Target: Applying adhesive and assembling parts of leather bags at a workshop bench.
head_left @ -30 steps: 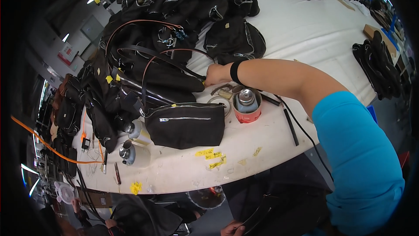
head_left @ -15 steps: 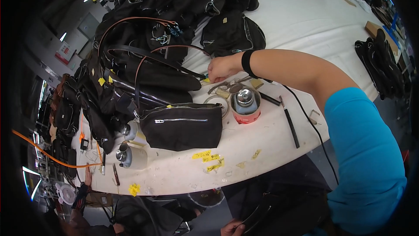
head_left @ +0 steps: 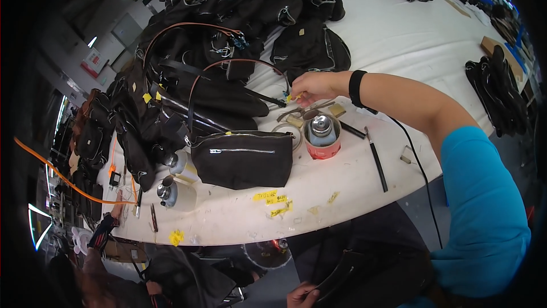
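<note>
My right hand (head_left: 312, 87) reaches over the far side of the table, fingers pinched on a small yellow tag (head_left: 293, 98). Right by the fingertips is the blue-wrapped end of a thin brown strap (head_left: 242, 61), which arches over the black bags. Low in the view, my left hand (head_left: 302, 295) grips the edge of a black fabric bag (head_left: 359, 262) with a zipper, lying over my lap. A black zippered pouch (head_left: 242, 162) stands on the table, in front of the strap.
A large pile of black bags (head_left: 228, 0) covers the far left. Near my right hand stand a metal-topped bottle in a red-and-white tub (head_left: 323, 151), a tape roll (head_left: 292, 131) and a black-handled tool (head_left: 378, 162). A black cable (head_left: 419, 162) crosses the right edge. Another person's arm (head_left: 108, 228) is at lower left.
My right hand has drawn slightly back toward me, and the yellow tag now shows at its fingertips. The whole view has shifted a little. My left hand stays on the bag.
</note>
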Demonstrator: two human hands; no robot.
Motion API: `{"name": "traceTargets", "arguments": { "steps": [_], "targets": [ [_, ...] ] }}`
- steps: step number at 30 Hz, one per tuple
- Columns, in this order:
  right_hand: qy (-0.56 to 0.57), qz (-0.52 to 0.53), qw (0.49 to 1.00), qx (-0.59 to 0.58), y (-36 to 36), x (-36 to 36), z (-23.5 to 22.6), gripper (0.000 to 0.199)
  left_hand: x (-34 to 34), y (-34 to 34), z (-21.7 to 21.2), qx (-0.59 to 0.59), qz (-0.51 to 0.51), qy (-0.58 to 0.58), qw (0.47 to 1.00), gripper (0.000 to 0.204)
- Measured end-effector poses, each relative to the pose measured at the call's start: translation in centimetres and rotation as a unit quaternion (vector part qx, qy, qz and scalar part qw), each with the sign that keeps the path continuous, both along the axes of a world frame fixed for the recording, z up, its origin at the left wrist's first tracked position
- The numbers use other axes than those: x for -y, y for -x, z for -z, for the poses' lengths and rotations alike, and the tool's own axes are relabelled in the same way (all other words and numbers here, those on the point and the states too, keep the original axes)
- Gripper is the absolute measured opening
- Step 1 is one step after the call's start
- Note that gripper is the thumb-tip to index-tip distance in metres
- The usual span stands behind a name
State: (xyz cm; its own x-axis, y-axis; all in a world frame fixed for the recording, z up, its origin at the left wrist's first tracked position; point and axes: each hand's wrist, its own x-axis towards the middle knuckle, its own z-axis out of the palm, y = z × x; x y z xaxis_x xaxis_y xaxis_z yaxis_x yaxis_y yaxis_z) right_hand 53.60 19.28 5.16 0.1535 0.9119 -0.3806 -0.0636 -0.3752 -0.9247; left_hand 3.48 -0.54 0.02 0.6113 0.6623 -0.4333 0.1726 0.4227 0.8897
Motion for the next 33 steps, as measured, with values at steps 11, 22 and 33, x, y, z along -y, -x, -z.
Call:
{"name": "traceTargets", "arguments": {
  "steps": [11, 22, 33],
  "targets": [
    [-0.061, 0.008, 0.968, 0.243, -1.0, 4.6, -1.3, 0.013, 0.7, 0.4, 0.1, 0.021, 0.024, 0.013, 0.999, 0.007],
    [-0.124, -0.212, 0.794, 0.556, -0.7, 5.8, 0.3, 0.022, 1.5, 0.1, -0.2, 0.014, 0.011, -0.013, 1.0, 0.007],
    [-0.107, -0.201, 0.872, 0.434, -4.7, 7.8, -0.3, 0.02, 2.0, 0.0, -0.8, 0.025, 0.013, -0.024, 0.999, 0.007]
  ]
}}
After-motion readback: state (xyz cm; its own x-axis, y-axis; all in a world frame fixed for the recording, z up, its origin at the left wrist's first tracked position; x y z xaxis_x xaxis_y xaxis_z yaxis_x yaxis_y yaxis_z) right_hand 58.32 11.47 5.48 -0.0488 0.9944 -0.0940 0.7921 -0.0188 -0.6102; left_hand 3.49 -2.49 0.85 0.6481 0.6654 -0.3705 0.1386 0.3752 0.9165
